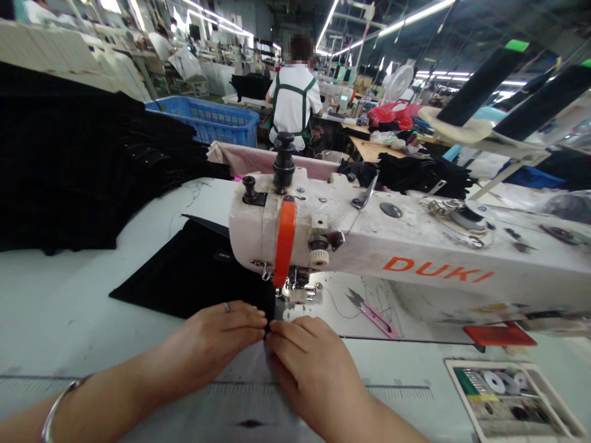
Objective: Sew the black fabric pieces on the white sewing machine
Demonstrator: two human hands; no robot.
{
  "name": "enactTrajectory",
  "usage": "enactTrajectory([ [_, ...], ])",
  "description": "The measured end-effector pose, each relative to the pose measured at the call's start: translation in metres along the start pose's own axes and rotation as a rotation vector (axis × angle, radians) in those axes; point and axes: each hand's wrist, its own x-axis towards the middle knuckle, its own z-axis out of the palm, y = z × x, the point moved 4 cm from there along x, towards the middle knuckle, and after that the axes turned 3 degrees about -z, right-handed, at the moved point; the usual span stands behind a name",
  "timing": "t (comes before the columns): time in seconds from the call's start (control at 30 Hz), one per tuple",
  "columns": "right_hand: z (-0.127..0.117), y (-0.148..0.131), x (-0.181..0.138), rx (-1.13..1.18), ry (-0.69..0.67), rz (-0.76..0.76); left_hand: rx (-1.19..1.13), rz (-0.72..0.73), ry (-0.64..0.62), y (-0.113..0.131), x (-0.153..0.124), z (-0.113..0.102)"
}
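A flat piece of black fabric (180,271) with a small dark label lies on the pale machine table, its right side under the sewing machine's presser foot (300,294). At its near right edge, the fingertips of my left hand (221,338) are closed on the fabric, the fingers held together and the thumb hidden. My right hand (318,363) is closed beside it, its bent fingers pinching the same edge just in front of the foot. Both sets of fingertips almost touch. The white sewing machine (351,246) has an orange take-up lever guard (285,243).
Pink thread snips (376,317) lie under the machine arm. A tray of bobbins (512,397) is set at the right. A large stack of black fabric (69,166) covers the left, near a blue basket (212,120). Ahead, a person (295,98) sits facing away.
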Motion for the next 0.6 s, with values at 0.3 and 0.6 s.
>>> enactTrajectory([
  [0.3, 0.007, 0.027, 0.017, -0.093, -0.093, 0.088, 0.048, -0.037, 0.026, -0.030, 0.020, -0.004],
  [0.6, 0.014, 0.037, 0.028, -0.191, -0.159, 0.195, 0.091, -0.078, -0.002, -0.064, 0.036, 0.005],
])
